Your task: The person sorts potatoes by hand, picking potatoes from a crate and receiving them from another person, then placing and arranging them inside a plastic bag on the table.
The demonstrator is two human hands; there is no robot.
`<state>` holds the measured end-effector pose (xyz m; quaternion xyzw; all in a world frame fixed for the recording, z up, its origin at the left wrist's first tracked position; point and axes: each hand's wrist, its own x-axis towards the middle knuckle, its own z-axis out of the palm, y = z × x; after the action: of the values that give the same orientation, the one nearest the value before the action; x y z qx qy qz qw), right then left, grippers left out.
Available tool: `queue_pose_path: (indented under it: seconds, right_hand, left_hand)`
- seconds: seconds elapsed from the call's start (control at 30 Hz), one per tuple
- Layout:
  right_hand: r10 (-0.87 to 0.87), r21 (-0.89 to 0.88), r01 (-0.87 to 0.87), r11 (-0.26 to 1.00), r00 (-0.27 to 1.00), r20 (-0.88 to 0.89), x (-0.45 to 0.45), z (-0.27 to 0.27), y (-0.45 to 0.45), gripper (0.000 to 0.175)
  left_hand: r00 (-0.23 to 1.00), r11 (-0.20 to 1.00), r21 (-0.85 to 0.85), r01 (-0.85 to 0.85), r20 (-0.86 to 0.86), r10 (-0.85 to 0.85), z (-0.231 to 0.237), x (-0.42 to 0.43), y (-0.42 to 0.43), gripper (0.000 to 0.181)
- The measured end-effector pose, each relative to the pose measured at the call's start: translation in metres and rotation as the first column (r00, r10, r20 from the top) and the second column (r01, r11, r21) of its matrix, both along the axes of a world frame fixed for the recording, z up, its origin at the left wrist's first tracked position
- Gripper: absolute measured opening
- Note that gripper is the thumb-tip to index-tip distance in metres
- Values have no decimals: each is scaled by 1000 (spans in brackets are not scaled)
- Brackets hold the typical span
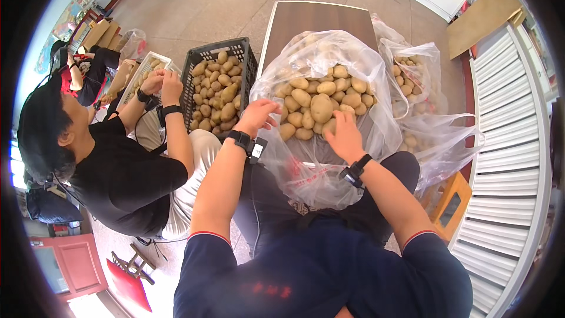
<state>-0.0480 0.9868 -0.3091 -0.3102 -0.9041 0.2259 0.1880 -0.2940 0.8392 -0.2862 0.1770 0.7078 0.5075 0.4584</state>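
Note:
A heap of potatoes point(322, 108) lies in a clear plastic bag point(362, 57), its mouth spread wide towards me, on a dark brown table point(318, 15). My left hand point(259, 117) is over the left edge of the bag's opening, fingers apart and slightly curled, with nothing visible in it. At the near right of the heap, the thumb and fingers of my right hand point(345, 138) are around a small potato point(329, 126), partly hidden by them. Both wrists wear black straps with small devices. The bag's front, bearing red print, hangs over my lap.
Left of the table stands a black plastic crate point(251, 59) of potatoes. Beside it sits a co-worker point(128, 176), hands over a white crate point(152, 59); another person point(95, 68) is farther off. More bagged potatoes point(406, 79) are at right, near a white radiator point(507, 141) and wooden stool point(452, 207).

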Motion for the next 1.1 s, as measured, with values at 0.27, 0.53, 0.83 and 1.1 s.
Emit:
queue_pose_path:
  seconds: [0.27,0.53,0.83,1.1]
  right_hand:
    - [-23,-59,39,997,967,252,-8,-13,-10,58]
    - [-56,-152,71,986,993,100,0,-45,6,53]
    - [-182,-325,126,937,972,-149,10,-39,1,50]
    - [-262,-906,-143,399,929,-262,-18,-5,-20,33]
  left_hand:
    - [939,893,-311,326,-4,-345,-18,11,5,38]
    - [906,803,-560,205,-202,-372,-29,-14,7,44]
    - [793,815,-522,253,-372,-484,-36,-25,0,35]
    - [998,995,-95,28,-46,-33,12,25,4,46]
